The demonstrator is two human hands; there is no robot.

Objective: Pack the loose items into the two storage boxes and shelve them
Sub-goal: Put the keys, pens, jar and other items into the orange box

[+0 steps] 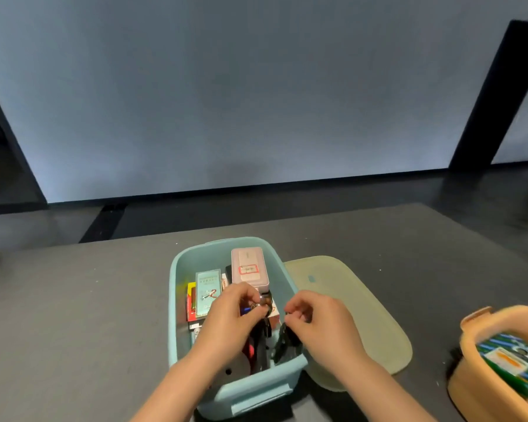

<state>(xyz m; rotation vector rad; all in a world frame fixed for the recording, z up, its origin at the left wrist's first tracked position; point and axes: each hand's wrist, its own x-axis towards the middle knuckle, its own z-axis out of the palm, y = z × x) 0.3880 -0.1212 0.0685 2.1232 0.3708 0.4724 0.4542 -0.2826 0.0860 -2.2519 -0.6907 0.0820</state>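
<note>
On the grey tabletop (73, 300), frame centre-low: light blue storage box (177, 300), lid off, open side up. Both hands are over its near half.

Left hand (229, 318): fingers curled, pinching a small metal ring-like item (261, 301) with dark bits hanging off it, possibly keys, too blurred to confirm. Held above the box contents, about box centre.

Right hand (320, 324): fingers curled, pinching the top of a dark limp item (284, 345) that hangs down inside the box at its 4 o'clock corner. Can't tell what it is.

Box contents, from box centre:
- pink tin with red-bordered label (249, 268), 12 o'clock, leaning against the far wall
- pale green flat packet (207, 289), 10 o'clock
- red and yellow pack (191, 303) just beside it, against the left wall
- dark clutter plus a grey piece with holes (235, 367) at 6 o'clock, partly hidden by the left forearm

Pale yellow-green lid (363, 315): flat on the tabletop at the box's 3 o'clock, its near-left edge tucked under or against the box; can't tell which.

Orange storage box (470, 345): 4 o'clock of the blue box, well apart, cut off by the frame edge. Open, holds a green and blue striped package (512, 357).

Behind the tabletop, 12 o'clock: dark floor and a plain grey-blue wall (256, 86).
</note>
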